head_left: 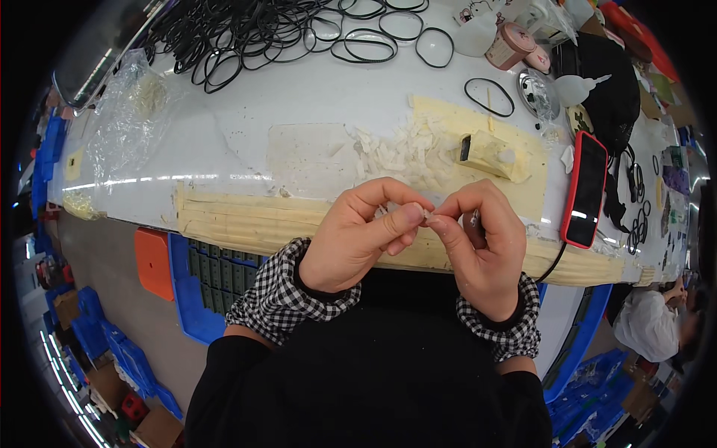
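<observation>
The left hand (358, 237) and right hand (487, 250) together pinch a small white piece (427, 215) between their fingertips, above the near edge of the surface (231, 138); pale scraps (409, 155) lie beyond.

Glossy white surface (224, 134) w/ cream tape (239, 220) along its front edge, some light glare nr the L end. Grey floor (119, 254) to the L, w/ orange stool (154, 263) by the surface, blue crates (123, 358) & cardbd box (158, 431) beyond. Bright strip lights (66, 373) at lower-L rim.
</observation>
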